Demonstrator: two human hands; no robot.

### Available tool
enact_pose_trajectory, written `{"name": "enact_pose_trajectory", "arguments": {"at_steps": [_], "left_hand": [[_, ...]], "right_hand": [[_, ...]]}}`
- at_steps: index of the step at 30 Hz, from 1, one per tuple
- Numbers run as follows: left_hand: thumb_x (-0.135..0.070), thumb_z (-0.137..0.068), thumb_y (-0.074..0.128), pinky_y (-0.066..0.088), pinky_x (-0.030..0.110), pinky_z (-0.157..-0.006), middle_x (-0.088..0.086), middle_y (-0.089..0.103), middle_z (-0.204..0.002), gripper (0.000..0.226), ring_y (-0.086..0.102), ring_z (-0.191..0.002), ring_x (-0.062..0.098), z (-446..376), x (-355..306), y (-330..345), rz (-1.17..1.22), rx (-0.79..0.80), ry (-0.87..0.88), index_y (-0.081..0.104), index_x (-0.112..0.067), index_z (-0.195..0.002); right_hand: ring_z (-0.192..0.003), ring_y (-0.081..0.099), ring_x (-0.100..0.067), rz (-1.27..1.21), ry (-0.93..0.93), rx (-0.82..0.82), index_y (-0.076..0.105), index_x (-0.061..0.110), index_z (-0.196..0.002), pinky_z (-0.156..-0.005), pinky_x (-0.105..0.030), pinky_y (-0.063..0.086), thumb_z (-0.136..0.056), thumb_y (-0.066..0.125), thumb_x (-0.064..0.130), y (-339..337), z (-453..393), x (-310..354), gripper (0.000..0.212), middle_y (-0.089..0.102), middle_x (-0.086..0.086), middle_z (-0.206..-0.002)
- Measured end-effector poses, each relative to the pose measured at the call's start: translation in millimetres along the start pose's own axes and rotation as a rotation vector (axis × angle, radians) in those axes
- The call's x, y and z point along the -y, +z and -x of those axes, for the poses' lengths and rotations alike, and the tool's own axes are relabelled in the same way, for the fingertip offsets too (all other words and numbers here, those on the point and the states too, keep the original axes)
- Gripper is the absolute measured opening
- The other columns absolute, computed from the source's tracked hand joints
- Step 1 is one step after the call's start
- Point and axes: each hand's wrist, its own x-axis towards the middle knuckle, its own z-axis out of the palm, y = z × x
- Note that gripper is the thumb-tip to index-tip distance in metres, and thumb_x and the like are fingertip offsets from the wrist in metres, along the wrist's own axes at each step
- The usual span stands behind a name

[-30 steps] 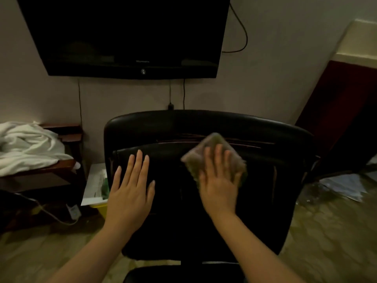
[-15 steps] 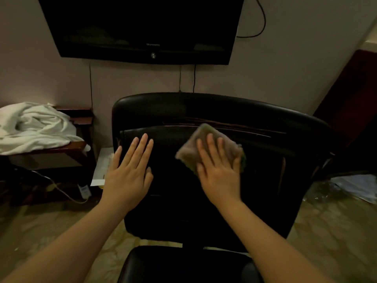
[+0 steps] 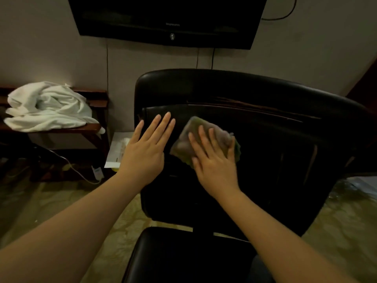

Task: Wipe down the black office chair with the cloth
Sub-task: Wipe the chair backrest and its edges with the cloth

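Note:
The black office chair (image 3: 265, 111) faces me, its backrest upright and its seat (image 3: 183, 256) at the bottom of the view. My right hand (image 3: 214, 160) lies flat on a folded greyish-green cloth (image 3: 189, 137) and presses it against the middle-left of the backrest. My left hand (image 3: 145, 152) rests flat on the backrest's left edge, fingers straight and together, holding nothing. The two hands are close, almost side by side. Part of the cloth is hidden under my right palm.
A black TV (image 3: 167, 19) hangs on the wall above the chair, with cables running down. At left a wooden rack (image 3: 91, 127) carries a white towel (image 3: 47, 107). Papers (image 3: 118, 148) and a cable lie on the patterned floor. Dark furniture stands at right.
My right hand has slid the cloth leftward and down across the backrest, closer to my left hand. The view has tilted down and shifted, showing more of the seat.

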Motion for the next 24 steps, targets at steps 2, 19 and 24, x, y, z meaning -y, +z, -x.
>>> {"name": "enact_pose_trajectory", "arguments": {"at_steps": [2, 19, 24], "left_hand": [[-0.019, -0.09, 0.032, -0.013, 0.037, -0.112, -0.005, -0.022, -0.148, 0.07, -0.018, -0.138, 0.012, 0, 1, -1, -0.022, 0.022, 0.0, -0.014, -0.022, -0.141], [-0.023, -0.095, 0.024, -0.011, 0.039, -0.113, -0.007, -0.02, -0.147, 0.059, -0.015, -0.139, 0.014, 14, 28, 9, 0.042, 0.042, -0.025, -0.013, -0.024, -0.141], [-0.03, -0.088, 0.015, -0.004, 0.042, -0.114, -0.002, -0.007, -0.152, 0.06, -0.005, -0.141, 0.017, 17, 32, 16, -0.043, 0.014, 0.035, -0.003, -0.02, -0.144]], "right_hand": [[-0.138, 0.013, -0.013, 0.051, -0.149, 0.073, 0.037, 0.026, -0.139, -0.11, -0.058, 0.012, -0.082, 0.041, 0.034, 20, 11, 30, 0.058, 0.03, 0.004, -0.147], [-0.14, -0.024, -0.02, 0.127, -0.536, 0.423, -0.003, 0.028, -0.148, -0.1, -0.052, -0.031, -0.094, 0.031, 0.033, 56, 55, 61, 0.064, -0.026, 0.003, -0.151], [-0.143, -0.012, -0.015, 0.169, -0.504, 0.217, 0.004, 0.019, -0.148, -0.115, -0.041, -0.008, -0.096, 0.025, 0.024, 69, 137, -9, 0.056, -0.018, -0.002, -0.156]]}}
